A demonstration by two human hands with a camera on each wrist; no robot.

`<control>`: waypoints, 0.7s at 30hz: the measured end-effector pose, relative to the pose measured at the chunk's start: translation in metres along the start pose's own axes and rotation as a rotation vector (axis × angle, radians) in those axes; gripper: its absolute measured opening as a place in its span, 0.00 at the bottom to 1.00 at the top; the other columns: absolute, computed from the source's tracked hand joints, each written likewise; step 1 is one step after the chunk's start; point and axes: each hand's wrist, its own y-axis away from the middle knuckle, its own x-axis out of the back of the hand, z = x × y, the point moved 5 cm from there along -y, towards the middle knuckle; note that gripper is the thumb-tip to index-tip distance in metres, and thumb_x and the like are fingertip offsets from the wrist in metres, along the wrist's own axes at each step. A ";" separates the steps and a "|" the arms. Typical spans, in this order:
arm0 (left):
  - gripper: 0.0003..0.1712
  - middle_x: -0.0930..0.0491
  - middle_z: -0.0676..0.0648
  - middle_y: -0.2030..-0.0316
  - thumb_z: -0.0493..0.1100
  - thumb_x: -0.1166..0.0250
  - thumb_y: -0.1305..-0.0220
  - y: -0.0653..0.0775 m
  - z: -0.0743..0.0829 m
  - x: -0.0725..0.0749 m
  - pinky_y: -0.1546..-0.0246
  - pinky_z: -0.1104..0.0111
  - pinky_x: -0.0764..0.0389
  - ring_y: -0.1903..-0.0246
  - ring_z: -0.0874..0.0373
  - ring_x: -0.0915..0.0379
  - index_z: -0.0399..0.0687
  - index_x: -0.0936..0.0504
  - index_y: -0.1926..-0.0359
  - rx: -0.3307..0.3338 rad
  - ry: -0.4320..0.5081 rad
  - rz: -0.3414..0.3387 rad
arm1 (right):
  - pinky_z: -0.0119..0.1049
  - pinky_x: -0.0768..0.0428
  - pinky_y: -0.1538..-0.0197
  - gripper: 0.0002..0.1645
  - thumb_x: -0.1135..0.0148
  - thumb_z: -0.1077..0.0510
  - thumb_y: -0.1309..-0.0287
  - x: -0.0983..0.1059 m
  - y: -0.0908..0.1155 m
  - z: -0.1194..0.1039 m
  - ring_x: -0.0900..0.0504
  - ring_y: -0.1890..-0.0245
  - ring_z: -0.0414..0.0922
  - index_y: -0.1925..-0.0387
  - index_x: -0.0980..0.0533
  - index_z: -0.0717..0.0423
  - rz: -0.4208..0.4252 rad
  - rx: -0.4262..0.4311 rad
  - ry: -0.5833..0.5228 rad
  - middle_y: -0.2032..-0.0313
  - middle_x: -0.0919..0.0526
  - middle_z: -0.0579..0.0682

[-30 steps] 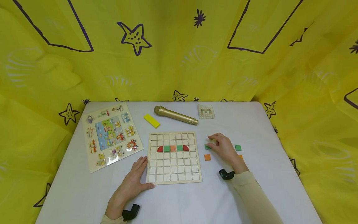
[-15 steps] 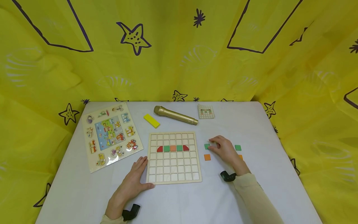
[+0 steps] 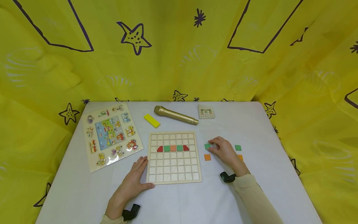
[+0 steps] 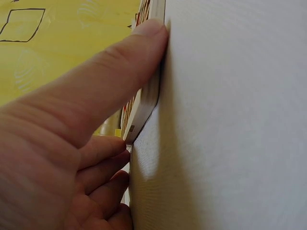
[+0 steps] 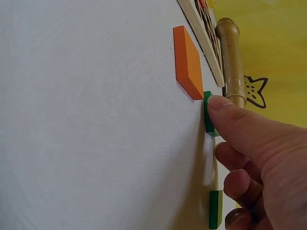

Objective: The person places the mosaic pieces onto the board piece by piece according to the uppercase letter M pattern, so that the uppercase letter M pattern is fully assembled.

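A wooden grid board [image 3: 173, 170] lies flat, with a row of red, green and salmon pieces [image 3: 173, 148] across it. My left hand [image 3: 130, 183] rests at its near left corner, thumb along the front edge [image 4: 149, 72] and straight fingers by the left side. To the board's right, my right hand [image 3: 225, 152] pinches a green square tile [image 3: 206, 146] between thumb and forefinger; the tile is still at table level. Just nearer lies an orange square tile [image 3: 207, 157]. Beyond the hand are another green tile [image 3: 238, 147] and an orange one [image 3: 240, 157], partly hidden by the wrist.
A gold microphone [image 3: 176, 115] and a yellow block [image 3: 152, 120] lie behind the board. At the back right is a small pattern card [image 3: 206, 111]. A vehicle picture puzzle [image 3: 113, 137] takes up the left. Yellow patterned cloth [image 3: 173, 62] hangs behind the table.
My right hand has drawn slightly toward me and its thumb and forefinger have closed in on the green tile. The left hand and the board have stayed put.
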 end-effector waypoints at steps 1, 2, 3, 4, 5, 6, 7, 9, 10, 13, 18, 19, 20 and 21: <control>0.62 0.47 0.40 0.27 0.50 0.18 0.60 0.000 0.000 0.000 0.28 0.52 0.57 0.27 0.46 0.61 0.32 0.42 0.28 0.000 -0.001 0.000 | 0.32 0.33 0.74 0.20 0.27 0.57 0.47 0.000 0.000 0.000 0.33 0.76 0.41 0.53 0.18 0.62 -0.005 0.000 0.003 0.62 0.21 0.48; 0.63 0.47 0.40 0.27 0.50 0.18 0.60 0.000 0.000 0.000 0.28 0.52 0.57 0.27 0.46 0.61 0.32 0.42 0.28 0.000 -0.002 0.001 | 0.32 0.33 0.74 0.20 0.27 0.57 0.47 -0.001 0.000 0.000 0.33 0.75 0.41 0.53 0.18 0.62 -0.010 -0.001 0.007 0.62 0.21 0.48; 0.63 0.47 0.40 0.27 0.50 0.18 0.60 0.000 0.000 0.000 0.28 0.52 0.57 0.27 0.47 0.61 0.32 0.42 0.28 0.001 0.000 0.000 | 0.32 0.33 0.73 0.20 0.27 0.57 0.47 -0.001 -0.001 0.000 0.33 0.75 0.41 0.53 0.18 0.62 -0.016 -0.002 0.009 0.61 0.21 0.48; 0.63 0.47 0.40 0.27 0.50 0.18 0.60 0.000 0.000 0.000 0.28 0.52 0.57 0.27 0.46 0.61 0.32 0.42 0.28 -0.001 0.000 0.001 | 0.32 0.33 0.73 0.20 0.27 0.57 0.46 -0.001 -0.001 0.000 0.33 0.75 0.41 0.53 0.18 0.62 -0.022 -0.004 0.011 0.61 0.22 0.48; 0.63 0.47 0.40 0.27 0.50 0.18 0.60 0.000 0.000 0.000 0.28 0.52 0.57 0.27 0.46 0.61 0.32 0.42 0.28 -0.002 0.001 0.002 | 0.32 0.32 0.73 0.20 0.27 0.57 0.46 -0.002 -0.001 0.000 0.33 0.75 0.41 0.53 0.18 0.62 -0.026 -0.005 0.012 0.60 0.22 0.49; 0.63 0.47 0.40 0.27 0.50 0.18 0.60 -0.001 0.000 0.000 0.28 0.52 0.57 0.27 0.47 0.61 0.32 0.42 0.28 -0.001 0.003 0.003 | 0.32 0.32 0.73 0.20 0.27 0.57 0.46 -0.002 -0.001 0.000 0.33 0.75 0.40 0.53 0.18 0.62 -0.029 -0.005 0.012 0.60 0.22 0.49; 0.63 0.47 0.39 0.27 0.50 0.18 0.60 -0.001 0.001 0.000 0.28 0.52 0.56 0.27 0.46 0.60 0.31 0.42 0.28 -0.006 0.002 0.008 | 0.32 0.32 0.73 0.20 0.27 0.57 0.46 -0.002 -0.001 0.000 0.33 0.75 0.40 0.53 0.18 0.62 -0.032 -0.006 0.012 0.60 0.22 0.49; 0.63 0.47 0.39 0.27 0.50 0.18 0.60 -0.001 0.001 0.000 0.28 0.52 0.56 0.27 0.46 0.60 0.31 0.42 0.28 -0.007 0.005 0.010 | 0.32 0.32 0.73 0.19 0.27 0.58 0.46 -0.002 -0.002 -0.001 0.33 0.75 0.40 0.53 0.18 0.62 -0.034 -0.001 0.010 0.59 0.22 0.49; 0.63 0.47 0.39 0.27 0.50 0.18 0.60 -0.001 0.001 0.000 0.28 0.52 0.56 0.27 0.46 0.60 0.31 0.42 0.28 -0.007 0.005 0.012 | 0.32 0.32 0.74 0.19 0.27 0.58 0.46 -0.002 -0.002 -0.002 0.33 0.75 0.40 0.53 0.18 0.62 -0.033 0.002 0.009 0.59 0.22 0.50; 0.63 0.47 0.40 0.27 0.50 0.18 0.60 -0.001 0.001 0.000 0.28 0.52 0.56 0.27 0.46 0.61 0.31 0.42 0.28 -0.007 0.006 0.012 | 0.32 0.31 0.73 0.18 0.27 0.59 0.47 -0.001 -0.002 -0.003 0.33 0.74 0.40 0.54 0.18 0.63 -0.031 0.016 0.002 0.59 0.22 0.50; 0.63 0.46 0.39 0.27 0.49 0.18 0.61 0.000 0.001 0.000 0.29 0.51 0.56 0.27 0.45 0.59 0.31 0.41 0.29 -0.019 0.001 0.026 | 0.32 0.31 0.73 0.17 0.28 0.59 0.45 -0.002 -0.002 -0.003 0.33 0.74 0.40 0.55 0.17 0.63 -0.036 0.027 0.008 0.59 0.23 0.50; 0.63 0.46 0.39 0.27 0.49 0.18 0.61 0.000 0.001 0.000 0.29 0.51 0.55 0.27 0.44 0.59 0.30 0.41 0.29 -0.020 0.000 0.028 | 0.32 0.30 0.73 0.16 0.28 0.59 0.45 -0.003 -0.002 -0.002 0.33 0.74 0.39 0.55 0.17 0.63 -0.039 0.026 0.012 0.59 0.23 0.50; 0.63 0.46 0.39 0.27 0.49 0.18 0.62 0.000 0.001 0.000 0.29 0.51 0.55 0.27 0.44 0.59 0.30 0.41 0.29 -0.019 -0.001 0.029 | 0.32 0.30 0.73 0.16 0.29 0.58 0.45 -0.003 -0.002 -0.002 0.32 0.73 0.39 0.55 0.17 0.63 -0.041 0.025 0.016 0.59 0.23 0.50; 0.63 0.46 0.39 0.27 0.49 0.18 0.62 0.000 0.001 0.000 0.29 0.51 0.55 0.27 0.44 0.59 0.31 0.41 0.29 -0.018 -0.001 0.029 | 0.32 0.30 0.73 0.16 0.29 0.58 0.44 -0.003 -0.003 -0.001 0.32 0.73 0.39 0.55 0.17 0.63 -0.042 0.024 0.018 0.58 0.23 0.50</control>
